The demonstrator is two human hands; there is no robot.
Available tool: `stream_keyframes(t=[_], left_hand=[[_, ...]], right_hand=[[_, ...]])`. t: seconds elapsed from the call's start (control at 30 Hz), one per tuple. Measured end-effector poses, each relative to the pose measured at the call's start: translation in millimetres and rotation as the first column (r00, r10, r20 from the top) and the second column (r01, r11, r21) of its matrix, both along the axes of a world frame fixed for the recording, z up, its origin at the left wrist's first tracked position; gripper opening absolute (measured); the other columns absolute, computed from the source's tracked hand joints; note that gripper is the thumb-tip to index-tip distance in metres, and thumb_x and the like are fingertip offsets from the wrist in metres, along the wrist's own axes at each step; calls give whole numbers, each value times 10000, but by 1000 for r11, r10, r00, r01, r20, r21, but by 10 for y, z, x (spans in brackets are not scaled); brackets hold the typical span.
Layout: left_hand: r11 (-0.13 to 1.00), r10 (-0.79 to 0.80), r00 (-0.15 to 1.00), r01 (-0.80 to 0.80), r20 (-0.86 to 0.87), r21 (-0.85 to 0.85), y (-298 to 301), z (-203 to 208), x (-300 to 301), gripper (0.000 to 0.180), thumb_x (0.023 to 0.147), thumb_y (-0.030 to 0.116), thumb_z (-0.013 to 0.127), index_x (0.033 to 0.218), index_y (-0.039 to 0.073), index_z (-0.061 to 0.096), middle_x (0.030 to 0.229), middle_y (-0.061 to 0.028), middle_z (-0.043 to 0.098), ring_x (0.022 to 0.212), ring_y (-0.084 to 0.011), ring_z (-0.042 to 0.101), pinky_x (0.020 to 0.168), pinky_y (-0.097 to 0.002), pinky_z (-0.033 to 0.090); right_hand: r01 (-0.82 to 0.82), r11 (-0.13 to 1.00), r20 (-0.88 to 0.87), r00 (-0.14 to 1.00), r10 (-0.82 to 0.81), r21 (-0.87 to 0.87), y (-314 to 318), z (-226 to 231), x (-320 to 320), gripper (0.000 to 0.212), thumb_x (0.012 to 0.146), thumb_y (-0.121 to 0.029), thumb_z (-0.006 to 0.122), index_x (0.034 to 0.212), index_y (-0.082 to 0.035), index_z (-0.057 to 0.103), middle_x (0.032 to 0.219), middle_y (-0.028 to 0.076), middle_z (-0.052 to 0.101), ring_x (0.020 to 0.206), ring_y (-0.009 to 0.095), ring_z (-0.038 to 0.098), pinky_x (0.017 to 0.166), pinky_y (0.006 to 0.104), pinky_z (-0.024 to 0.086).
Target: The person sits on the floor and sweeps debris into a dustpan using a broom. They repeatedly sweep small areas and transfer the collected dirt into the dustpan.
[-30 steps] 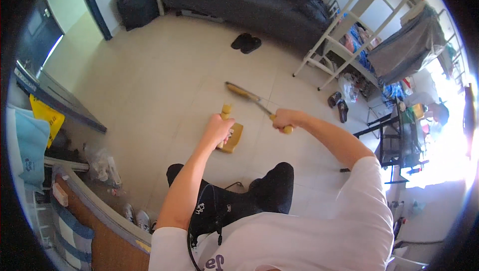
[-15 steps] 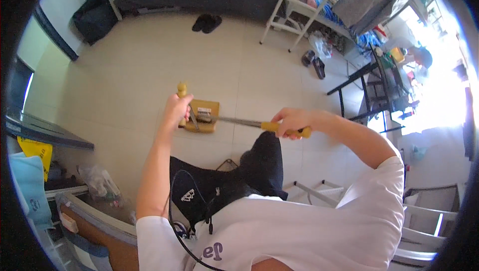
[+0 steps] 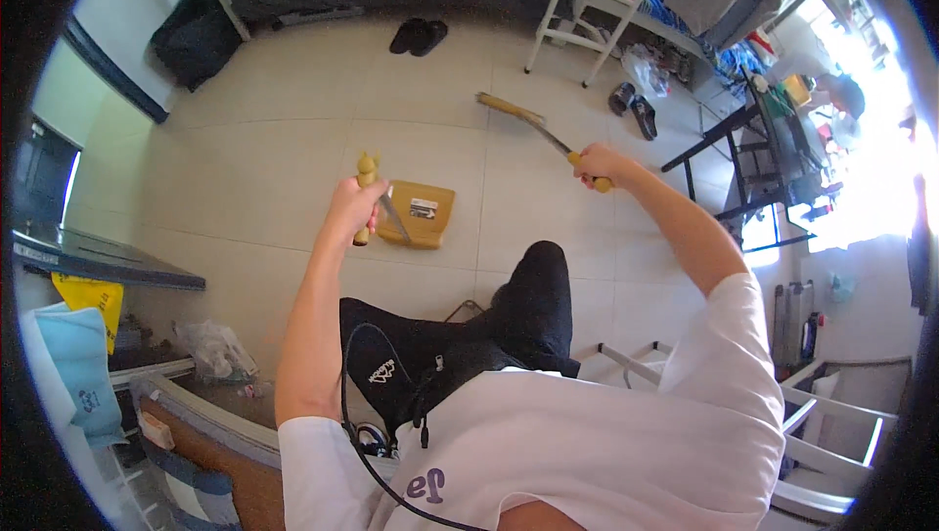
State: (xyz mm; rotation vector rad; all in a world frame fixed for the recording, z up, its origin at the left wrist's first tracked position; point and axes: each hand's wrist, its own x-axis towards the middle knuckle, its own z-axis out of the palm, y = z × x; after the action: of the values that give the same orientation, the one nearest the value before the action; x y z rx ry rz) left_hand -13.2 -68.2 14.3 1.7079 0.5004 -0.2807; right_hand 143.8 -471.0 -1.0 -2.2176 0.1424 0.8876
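Tiled floor (image 3: 264, 164); yellow dustpan (image 3: 430, 223) on or just above it, left hand (image 3: 352, 210) closed round its handle (image 3: 368, 172): a tilt could spill anything inside. Brush (image 3: 514, 110), clenched in right hand (image 3: 599, 165), forward-right: overreach could knock black slippers (image 3: 428, 39).

1. Dustpan (image 3: 421, 225): mustard yellow, with a black-and-white label (image 3: 424, 208).
2. Broom (image 3: 511, 107): mustard yellow, with a grey shaft (image 3: 556, 140).
3. T-shirt (image 3: 606, 443): white, with purple lettering (image 3: 435, 485).
4. Trousers (image 3: 533, 301): black, with a white mark (image 3: 381, 372).
5. Floor tiles (image 3: 284, 164): pale cream.
6. Slippers (image 3: 421, 37): plain black.
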Motion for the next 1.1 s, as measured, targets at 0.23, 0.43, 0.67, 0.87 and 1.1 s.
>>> stream_keyframes(t=[0.23,0.43,0.67,0.87,1.1], left_hand=[[969,-159,980,178,-119,174,259,88,153,184,842,226,559,839,68,464,521,21,398,371,-71,373,347,-258,335],[964,-179,979,194,-95,184,86,124,438,168,824,199,555,813,48,482,528,9,413,383,-89,385,348,-274,335],[955,-193,973,217,-130,204,39,87,590,187,834,201,563,846,39,472,531,5,414,387,-88,378,344,-270,331],[941,-228,970,242,-87,238,13,191,497,205,831,206,562,749,71,430,500,18,398,353,-79,367,323,-267,320],[897,-306,929,355,-209,265,147,374,261,235,816,196,607,862,53,427,564,3,423,364,-78,373,316,-248,313]], right_hand=[[-620,763,187,740,646,-182,372,-1314,-72,151,694,-116,611,672,30,580,630,138,576,521,252,589,453,365,469],[-359,925,-154,928,340,-124,700,-120,-1682,262,712,-167,574,763,89,597,712,218,636,643,313,656,529,396,530],[-219,954,-341,898,279,203,604,456,-2437,189,750,-79,547,875,19,445,658,95,546,488,178,588,437,318,480],[136,943,-375,927,-13,303,173,783,-2174,247,751,-37,578,990,22,572,633,56,530,470,135,529,418,277,438],[236,949,-196,961,-196,208,-179,765,-1548,539,713,-15,608,1234,36,480,648,90,544,454,156,508,401,296,425]])
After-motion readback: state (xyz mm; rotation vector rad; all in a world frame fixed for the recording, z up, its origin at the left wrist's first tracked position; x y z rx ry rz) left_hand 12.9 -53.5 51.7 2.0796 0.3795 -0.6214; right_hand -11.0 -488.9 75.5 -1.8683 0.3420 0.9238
